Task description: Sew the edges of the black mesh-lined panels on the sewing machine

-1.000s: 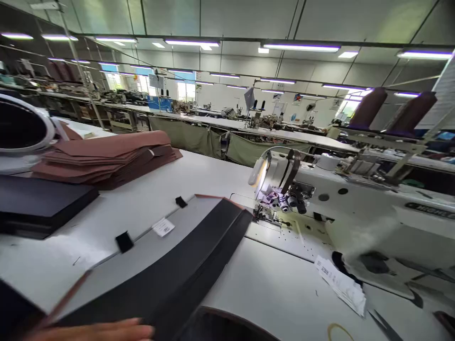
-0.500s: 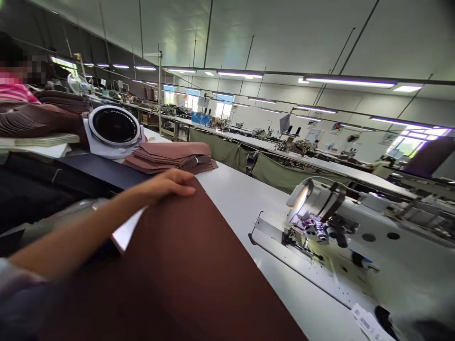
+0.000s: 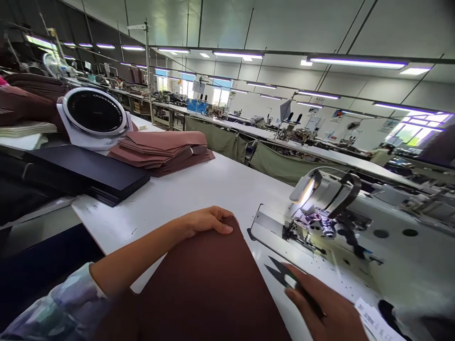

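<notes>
My left hand (image 3: 211, 221) grips the top corner of a large dark brown panel (image 3: 209, 284), thumb on its near face. The panel hangs toward me over the front of the white table (image 3: 227, 184). At the lower right, my right hand (image 3: 320, 303) is closed around small thread snips (image 3: 280, 273), whose two blades are apart and point up and left toward the panel's right edge. A gap separates the blades from the panel. The sewing machine (image 3: 330, 218) stands just beyond my right hand, its lamp lit.
A stack of reddish-brown pieces (image 3: 163, 149) lies at the table's back left, beside a round white-rimmed fan (image 3: 95, 113). Dark flat panels (image 3: 95, 170) are piled nearer. White labels (image 3: 377, 317) lie at the lower right.
My left hand has moved right and nearer with the panel's corner, uncovering more tabletop and the dark panels. My right hand has come into view with the snips.
</notes>
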A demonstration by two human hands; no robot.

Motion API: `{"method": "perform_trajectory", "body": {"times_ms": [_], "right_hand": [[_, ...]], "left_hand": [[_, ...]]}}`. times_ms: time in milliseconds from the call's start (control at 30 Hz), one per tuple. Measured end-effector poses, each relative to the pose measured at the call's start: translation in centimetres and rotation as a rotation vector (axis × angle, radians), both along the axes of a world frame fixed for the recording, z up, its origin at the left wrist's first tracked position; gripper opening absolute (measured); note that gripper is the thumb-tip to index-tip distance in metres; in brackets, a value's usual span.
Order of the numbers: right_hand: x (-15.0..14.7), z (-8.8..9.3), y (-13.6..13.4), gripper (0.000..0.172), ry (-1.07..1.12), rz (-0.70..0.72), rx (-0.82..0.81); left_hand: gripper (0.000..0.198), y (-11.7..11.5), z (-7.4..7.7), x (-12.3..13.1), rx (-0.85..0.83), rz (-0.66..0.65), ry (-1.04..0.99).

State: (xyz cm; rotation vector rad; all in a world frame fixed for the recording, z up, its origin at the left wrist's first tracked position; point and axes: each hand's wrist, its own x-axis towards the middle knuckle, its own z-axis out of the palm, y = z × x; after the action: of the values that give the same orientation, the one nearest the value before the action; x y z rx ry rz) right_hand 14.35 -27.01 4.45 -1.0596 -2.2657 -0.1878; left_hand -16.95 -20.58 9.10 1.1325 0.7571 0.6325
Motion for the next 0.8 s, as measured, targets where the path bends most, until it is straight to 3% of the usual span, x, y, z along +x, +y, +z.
{"method": "perform_trajectory", "body": {"times_ms": [100,200,467,800], "right_hand": [[-3.7,-0.7,1.7,0.035,0.040,0.087,-0.027],[-5.4,-1.7,2.2,0.036,0.072,0.094,-0.060],[-5.9,-2.5,1.6,0.036,0.133,0.012,-0.066],[-6.3,-2.3,1.4,0.034,0.216,-0.016,-0.125]], "left_hand": [[0.030,0.4,-0.3,0.6,-0.062,-0.012,-0.045],[0.031,0.7,-0.8,0.9,-0.128,-0.048,-0.058],[0.039,1.4,-2.7,1.1,-0.162,-0.064,-0.136],[0.038,1.5,-3.4,1.0,-0.198,-0.049,-0.146]]}}
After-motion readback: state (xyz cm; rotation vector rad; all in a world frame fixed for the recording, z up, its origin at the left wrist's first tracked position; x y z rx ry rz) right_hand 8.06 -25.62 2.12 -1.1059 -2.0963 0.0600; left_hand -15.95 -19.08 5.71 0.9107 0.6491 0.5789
